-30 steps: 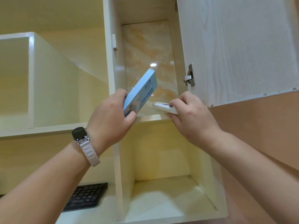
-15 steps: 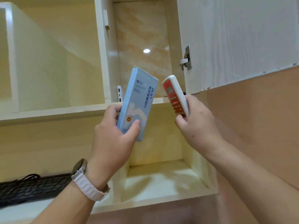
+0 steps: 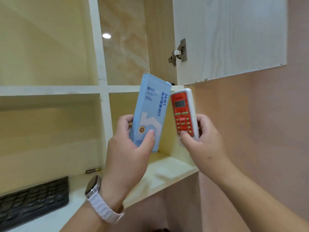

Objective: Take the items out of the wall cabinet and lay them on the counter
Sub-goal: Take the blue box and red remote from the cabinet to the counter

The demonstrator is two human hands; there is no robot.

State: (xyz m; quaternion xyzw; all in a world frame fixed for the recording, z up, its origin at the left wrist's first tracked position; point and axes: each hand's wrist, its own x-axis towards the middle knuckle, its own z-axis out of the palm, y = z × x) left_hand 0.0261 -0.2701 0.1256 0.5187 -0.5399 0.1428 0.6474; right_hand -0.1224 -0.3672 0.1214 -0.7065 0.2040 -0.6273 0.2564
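Box [image 3: 151, 113], one, blue, is standing nearly upright in the left hand [image 3: 128, 153], long axis vertical with its top leaning slightly right, printed face toward the camera. Thumb is pressing the front, fingers are wrapping the left edge. Writing down the right side is reading "24合1" then Chinese characters; small logo near the top, round orange badge low on the front, finer print too small to read.

Remote [image 3: 184, 114], one, white shell with red keypad face, is also standing on end in the right hand [image 3: 205, 139], screen end up, tilted slightly left, almost touching the box's right edge. Thumb is pinching the lower keys against fingers behind.

Both are hanging in front of the cabinet [image 3: 103, 91], below its open door [image 3: 230, 36].

Keyboard [image 3: 33, 201], one, is lying on the lower shelf; one small battery-like cylinder [image 3: 93, 170] beside it.
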